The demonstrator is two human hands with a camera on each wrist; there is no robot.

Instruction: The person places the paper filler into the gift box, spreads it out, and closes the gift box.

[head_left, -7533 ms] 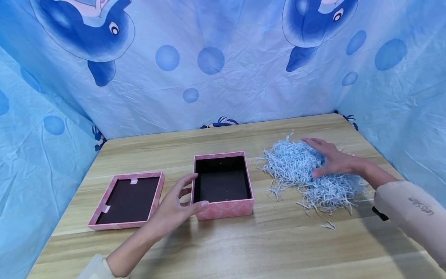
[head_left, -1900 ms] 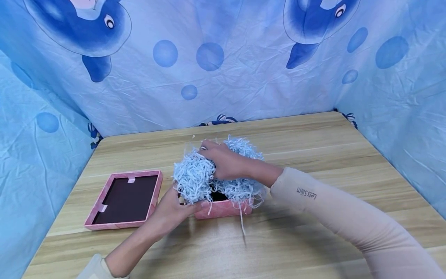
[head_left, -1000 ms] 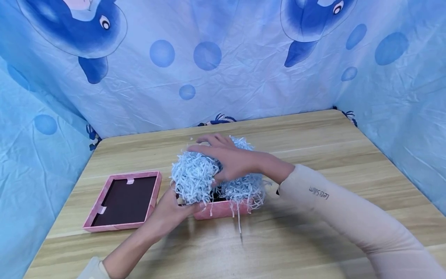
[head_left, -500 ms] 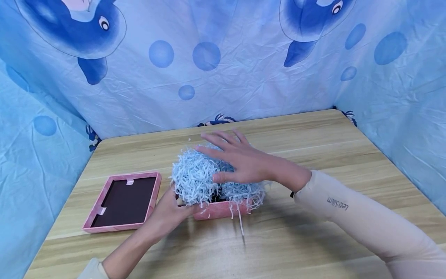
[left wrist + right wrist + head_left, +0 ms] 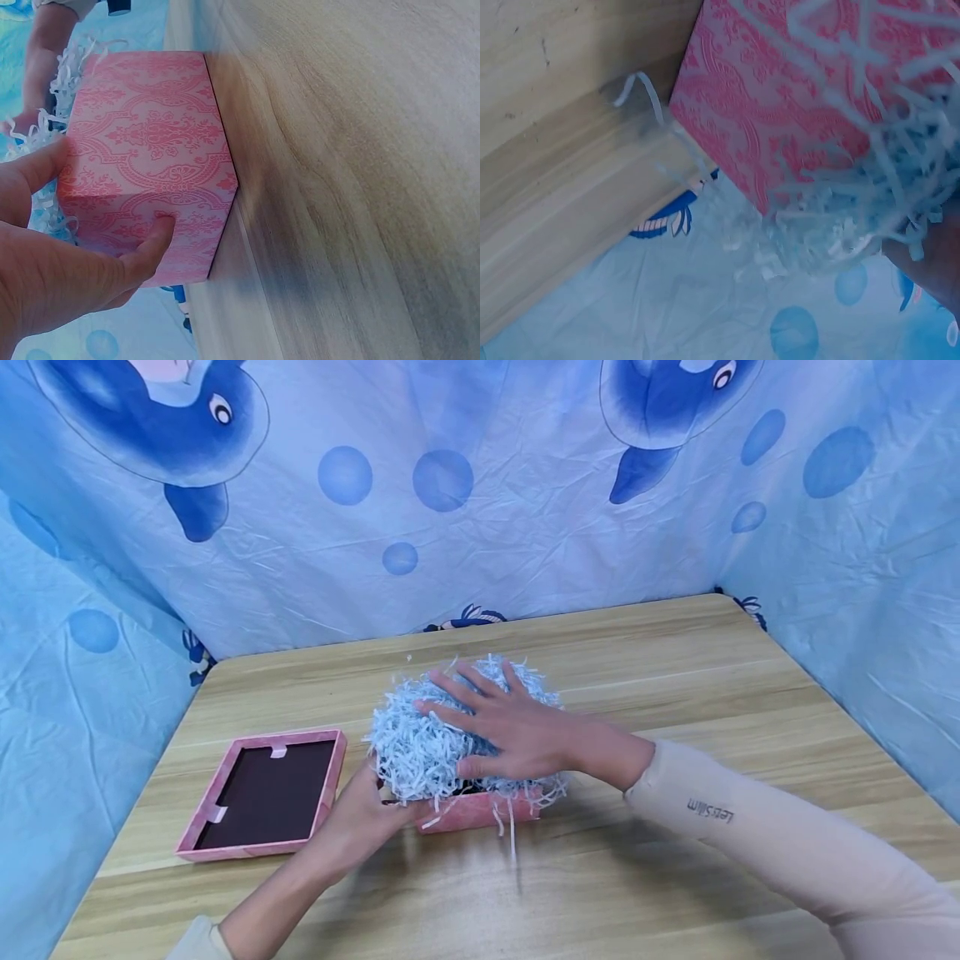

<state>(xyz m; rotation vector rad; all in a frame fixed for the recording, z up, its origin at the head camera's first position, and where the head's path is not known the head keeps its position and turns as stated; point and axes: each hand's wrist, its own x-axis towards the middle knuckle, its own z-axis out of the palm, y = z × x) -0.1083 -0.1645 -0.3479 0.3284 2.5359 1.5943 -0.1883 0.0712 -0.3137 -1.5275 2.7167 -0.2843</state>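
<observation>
Atop the paper shreds (image 5: 420,752), the right hand (image 5: 517,731) presses flat, fingers spread.

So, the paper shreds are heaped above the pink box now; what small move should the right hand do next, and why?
Probably press gently down. The right hand lies flat, fingers spread, on the paper shreds, which mound well above the rim of the pink box, with strands hanging over its front wall. The left hand grips the box corner, so it should stay steady.
</observation>
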